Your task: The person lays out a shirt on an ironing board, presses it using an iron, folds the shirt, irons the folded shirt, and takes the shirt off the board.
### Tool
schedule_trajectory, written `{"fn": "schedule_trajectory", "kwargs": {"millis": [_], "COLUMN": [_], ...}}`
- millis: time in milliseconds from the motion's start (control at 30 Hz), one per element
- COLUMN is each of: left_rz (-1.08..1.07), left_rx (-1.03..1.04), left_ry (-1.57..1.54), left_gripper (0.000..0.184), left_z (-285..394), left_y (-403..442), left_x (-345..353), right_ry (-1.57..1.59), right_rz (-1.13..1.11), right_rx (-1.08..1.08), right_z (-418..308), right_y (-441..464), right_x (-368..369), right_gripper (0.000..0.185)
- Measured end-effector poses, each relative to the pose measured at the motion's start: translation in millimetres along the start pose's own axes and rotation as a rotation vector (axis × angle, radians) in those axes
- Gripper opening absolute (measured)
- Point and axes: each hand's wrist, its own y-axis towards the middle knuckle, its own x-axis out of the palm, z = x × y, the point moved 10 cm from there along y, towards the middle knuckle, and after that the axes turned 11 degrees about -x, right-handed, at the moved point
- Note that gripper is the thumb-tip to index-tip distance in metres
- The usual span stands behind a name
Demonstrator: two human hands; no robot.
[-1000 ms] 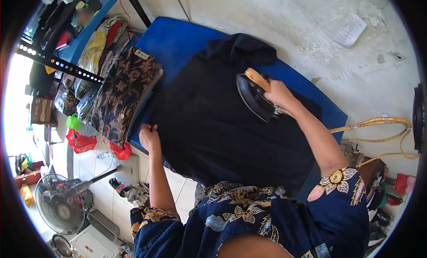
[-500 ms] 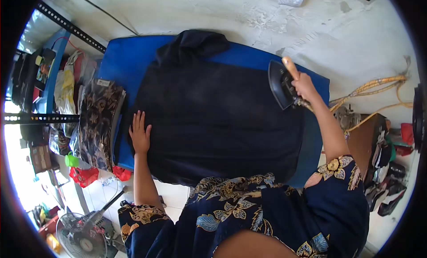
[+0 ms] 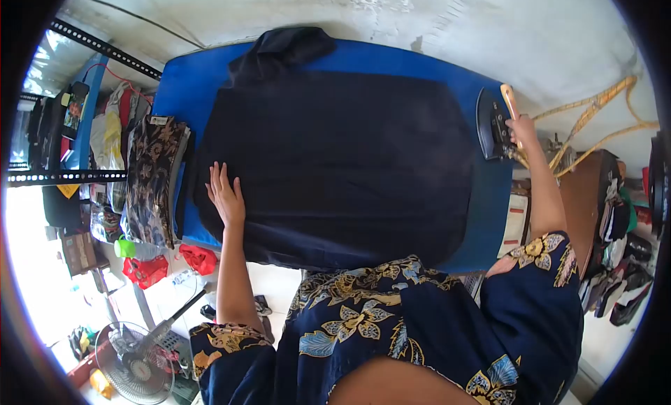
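A black garment (image 3: 342,153) lies spread over the blue ironing table (image 3: 419,64), with one part bunched up at the far left. My left hand (image 3: 226,195) rests flat on the garment's left side, fingers stretched out. At the table's right end, my right hand (image 3: 522,131) grips the wooden handle of an iron (image 3: 493,125). The iron's dark plate is beside the garment's right edge, over the blue cover; whether it touches the cover I cannot tell.
Folded patterned clothes (image 3: 150,181) are stacked at the table's left edge, beside a metal shelf (image 3: 70,176). Yellowish hoses (image 3: 594,111) run from the iron's side toward the wall. A fan (image 3: 136,366) stands at lower left. More clothes (image 3: 622,265) hang at far right.
The iron in my right hand has moved right, off the garment to the table's right end. My left hand stays flat on the cloth. The whole view has shifted slightly.
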Motion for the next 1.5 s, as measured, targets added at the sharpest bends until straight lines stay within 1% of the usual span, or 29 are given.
{"fn": "schedule_trajectory", "kwargs": {"millis": [67, 133, 167, 200, 233, 267, 333, 367, 433, 467, 500, 567, 633, 667, 733, 767, 833, 867, 900, 967, 1067, 1100, 1133, 1200, 1233, 1267, 1367, 1467, 1500], "left_rz": [0.013, 0.029, 0.003, -0.019, -0.018, -0.02, -0.034, -0.042, -0.08, -0.055, -0.006, 0.16, 0.182, 0.166, 0.06, 0.14, 0.05, 0.046, 0.058, -0.138, -0.294, -0.481, -0.492, -0.218, 0.015, 0.011, 0.097, -0.204, -0.246], "left_rx": [-0.008, -0.027, -0.059, -0.094, -0.097, -0.083, -0.079, -0.064, -0.031, -0.042, -0.113, -0.233, -0.627, -0.823, -0.811, -0.708, -0.66, -0.616, -0.62, -0.91, -0.721, -1.169, -1.158, -0.696, -0.385, -0.378, -0.307, -0.528, -0.516], "left_ry": [0.045, 0.088, 0.096, 0.101, 0.101, 0.098, 0.107, 0.119, 0.16, 0.16, 0.15, 0.198, 0.19, 0.149, -0.05, -0.096, -0.172, -0.209, -0.23, -0.718, -0.867, -1.099, -1.107, -0.904, -0.42, -0.431, -0.256, -0.433, -0.395], "left_gripper": [0.044, 0.043, 0.045, 0.047, 0.047, 0.048, 0.05, 0.051, 0.054, 0.054, 0.054, 0.058, 0.066, 0.067, 0.054, 0.039, 0.033, 0.033, 0.033, 0.034, 0.032, 0.028, 0.028, 0.03, 0.033, 0.033, 0.028, 0.028, 0.025], "left_z": [8.8, 7.6, 4.6, 2.5, 4.5, 7.7, 8.9, 12.7, 6.2, 5.1, -6.5, -33.9, -106.7, -138.2, -176.5, -169.0, -159.7, -159.5, -161.7, -189.3, -231.5, -162.6, -175.6, -199.5, -174.8, -164.4, -139.9, -164.7, -176.0], "left_y": [-17.4, -27.7, -32.1, -35.0, -36.7, -36.7, -42.2, -37.0, -40.0, -36.9, -42.2, -68.9, -101.4, -116.3, -121.2, -116.4, -104.8, -101.1, -97.3, -116.9, -131.1, -144.6, -147.5, -129.4, -119.3, -120.5, -117.4, -114.8, -114.5], "left_x": [1.6, 6.2, 13.2, 18.7, 18.8, 18.0, 15.4, 16.4, 19.2, 14.6, 3.2, -34.0, -44.8, -45.0, -30.6, -37.1, -31.8, -28.1, -27.3, 5.3, 70.9, 23.3, 36.5, 35.8, -2.6, -8.7, -19.1, 5.0, 6.6], "right_ry": [-0.999, -0.908, -0.775, -0.53, -0.364, -0.433, -0.535, -0.574, -0.79, -0.762, -0.727, -0.727, -0.457, -0.447, -0.611, -0.605, 0.352, 0.444, 0.409, 0.319, 0.263, 0.206, 0.203, 0.088, -0.114, -0.414, -0.357, -0.34, -0.319], "right_rz": [0.413, 0.548, 0.521, 0.156, 0.155, -0.091, 0.071, 0.036, 0.002, 0.051, 0.082, 0.517, 0.489, 0.478, 0.621, 0.62, -0.091, -0.195, -0.175, -0.138, -0.337, -0.383, -0.445, -0.521, -0.648, -0.564, -0.427, -0.387, -0.351], "right_rx": [-0.531, -0.757, -0.897, -0.815, -1.152, -1.089, -0.95, -0.915, -1.009, -0.788, -0.562, -0.634, -0.474, -0.483, -0.237, -0.242, 0.141, 0.106, 0.049, -0.002, -0.15, -0.24, -0.253, -0.345, -0.357, -0.546, -0.673, -0.5, -0.486], "right_z": [-93.8, -157.1, -166.3, -162.5, -150.1, -107.1, -67.4, -60.4, -70.1, -101.0, -125.8, -138.7, -42.2, -39.5, -26.0, -20.0, 32.8, 6.8, -20.4, -52.5, -118.2, -152.6, -173.7, -202.5, -213.2, -223.4, -262.3, -255.3, -250.5], "right_y": [-50.9, -121.4, -153.4, -162.3, -210.2, -224.1, -212.3, -200.3, -187.6, -169.0, -160.3, -137.0, -36.5, -26.6, -21.1, -11.7, 19.8, -10.5, -38.8, -86.0, -182.9, -221.8, -254.3, -308.8, -332.4, -343.8, -374.0, -340.0, -332.9], "right_x": [-19.3, 11.9, 42.6, 80.5, 117.4, 165.7, 151.1, 151.6, 141.0, 97.9, 56.5, -9.9, -34.0, -30.1, -39.6, -47.6, -2.2, 5.1, 6.8, 17.9, 77.7, 103.2, 132.7, 195.8, 232.9, 269.8, 307.3, 303.8, 294.4], "right_gripper": [0.039, 0.049, 0.044, 0.041, 0.046, 0.051, 0.054, 0.05, 0.052, 0.054, 0.055, 0.059, 0.061, 0.061, 0.054, 0.054, 0.052, 0.05, 0.048, 0.04, 0.033, 0.033, 0.037, 0.051, 0.055, 0.056, 0.048, 0.035, 0.039]}}
